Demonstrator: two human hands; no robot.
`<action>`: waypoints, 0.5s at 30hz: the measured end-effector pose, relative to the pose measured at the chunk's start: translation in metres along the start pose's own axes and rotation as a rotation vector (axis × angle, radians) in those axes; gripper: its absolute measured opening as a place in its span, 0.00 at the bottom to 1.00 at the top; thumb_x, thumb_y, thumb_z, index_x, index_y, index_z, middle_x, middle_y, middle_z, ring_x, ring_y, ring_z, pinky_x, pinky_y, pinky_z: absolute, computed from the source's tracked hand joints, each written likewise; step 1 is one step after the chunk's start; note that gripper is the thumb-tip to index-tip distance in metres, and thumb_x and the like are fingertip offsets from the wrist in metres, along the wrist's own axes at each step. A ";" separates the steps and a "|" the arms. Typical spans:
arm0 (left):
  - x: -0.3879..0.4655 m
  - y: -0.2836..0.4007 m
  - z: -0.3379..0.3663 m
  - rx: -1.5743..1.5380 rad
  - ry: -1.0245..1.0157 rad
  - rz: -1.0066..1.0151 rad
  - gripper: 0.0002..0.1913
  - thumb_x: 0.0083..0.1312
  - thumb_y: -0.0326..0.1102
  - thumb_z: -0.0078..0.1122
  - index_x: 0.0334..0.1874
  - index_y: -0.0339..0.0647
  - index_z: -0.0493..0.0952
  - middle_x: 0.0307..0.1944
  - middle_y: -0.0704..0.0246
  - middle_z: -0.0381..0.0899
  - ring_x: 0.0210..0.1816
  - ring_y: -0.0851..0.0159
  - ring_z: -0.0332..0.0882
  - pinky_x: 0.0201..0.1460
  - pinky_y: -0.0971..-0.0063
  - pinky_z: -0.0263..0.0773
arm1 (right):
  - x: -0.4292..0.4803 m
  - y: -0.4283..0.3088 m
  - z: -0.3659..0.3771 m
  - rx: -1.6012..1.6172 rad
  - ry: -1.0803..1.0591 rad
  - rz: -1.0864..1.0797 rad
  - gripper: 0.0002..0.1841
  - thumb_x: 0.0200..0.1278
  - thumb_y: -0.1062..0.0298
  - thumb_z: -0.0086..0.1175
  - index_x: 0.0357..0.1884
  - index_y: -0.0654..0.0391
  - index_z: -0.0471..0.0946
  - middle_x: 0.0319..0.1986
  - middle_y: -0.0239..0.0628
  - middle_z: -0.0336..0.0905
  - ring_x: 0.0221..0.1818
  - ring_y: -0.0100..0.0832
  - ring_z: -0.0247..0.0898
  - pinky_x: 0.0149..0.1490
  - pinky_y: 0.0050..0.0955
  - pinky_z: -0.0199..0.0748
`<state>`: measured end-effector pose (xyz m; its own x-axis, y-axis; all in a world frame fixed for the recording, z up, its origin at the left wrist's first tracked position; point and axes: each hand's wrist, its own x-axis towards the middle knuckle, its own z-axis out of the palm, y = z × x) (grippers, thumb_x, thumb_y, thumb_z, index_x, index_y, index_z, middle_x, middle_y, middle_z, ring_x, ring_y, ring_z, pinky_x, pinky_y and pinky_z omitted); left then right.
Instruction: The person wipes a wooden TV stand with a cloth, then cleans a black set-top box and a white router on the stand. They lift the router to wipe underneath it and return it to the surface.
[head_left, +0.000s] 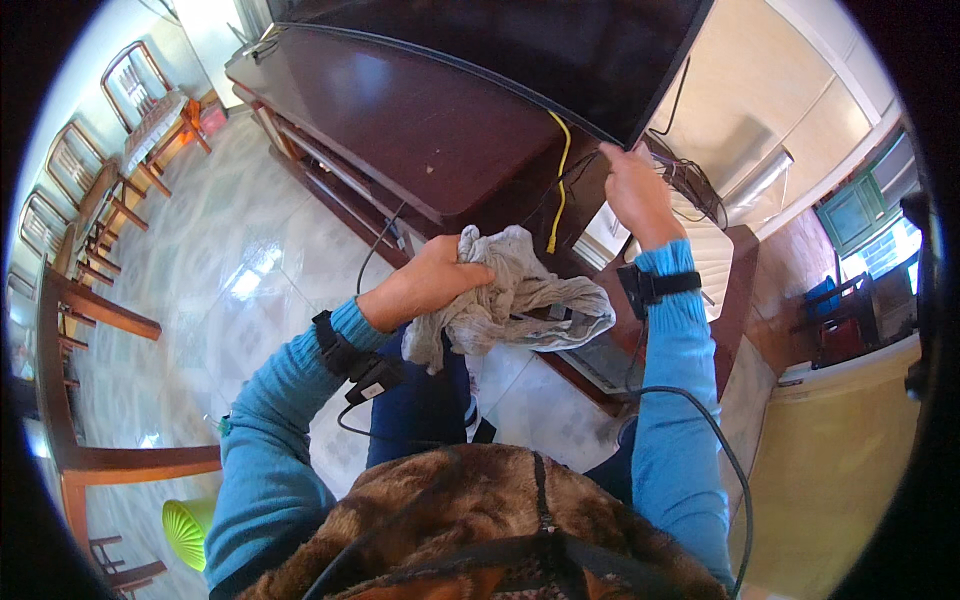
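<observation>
My left hand (427, 283) grips a crumpled light grey cloth (510, 292), which hangs in loose folds in front of the wooden cabinet. My right hand (637, 191) is at the lower corner of a large flat-screen television (487, 52), its fingers around the frame's edge; the far side of the grip is hidden. The television stands on the dark wooden TV cabinet (390, 120). A yellow cable (561, 187) hangs over the cabinet's edge between my hands.
Tangled black cables (690, 184) lie right of my right hand, near a silvery roll (761, 180). Wooden chairs (135, 82) line the left wall. A lime green ribbed bin (186, 529) stands at lower left, beside a wooden frame (142, 457). A yellowish panel (832, 472) is at lower right.
</observation>
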<state>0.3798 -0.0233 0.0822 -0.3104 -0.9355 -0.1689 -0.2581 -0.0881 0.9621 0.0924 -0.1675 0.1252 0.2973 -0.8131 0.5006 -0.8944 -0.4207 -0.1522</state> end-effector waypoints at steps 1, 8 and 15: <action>-0.006 -0.001 0.000 -0.019 0.020 0.003 0.17 0.72 0.34 0.66 0.58 0.31 0.83 0.49 0.63 0.89 0.47 0.67 0.87 0.53 0.70 0.82 | -0.011 -0.012 -0.005 0.034 0.089 0.028 0.16 0.71 0.68 0.50 0.58 0.54 0.81 0.40 0.55 0.86 0.48 0.61 0.81 0.51 0.53 0.79; -0.013 0.014 0.019 -0.452 -0.158 0.138 0.18 0.77 0.40 0.61 0.58 0.31 0.82 0.48 0.68 0.88 0.46 0.72 0.84 0.53 0.74 0.80 | -0.131 -0.092 -0.035 0.626 -0.346 0.132 0.20 0.79 0.57 0.53 0.57 0.65 0.80 0.37 0.45 0.86 0.39 0.37 0.83 0.47 0.36 0.80; 0.000 0.021 0.057 -0.429 0.083 0.230 0.18 0.76 0.41 0.60 0.54 0.29 0.81 0.45 0.66 0.85 0.44 0.70 0.83 0.48 0.71 0.79 | -0.147 -0.114 -0.022 1.625 -0.215 0.476 0.22 0.86 0.57 0.48 0.61 0.69 0.78 0.52 0.38 0.82 0.54 0.27 0.74 0.61 0.29 0.72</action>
<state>0.3220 -0.0060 0.0905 -0.2367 -0.9698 0.0585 0.2137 0.0068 0.9769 0.1435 0.0092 0.0874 0.2830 -0.9571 0.0623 0.2844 0.0217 -0.9585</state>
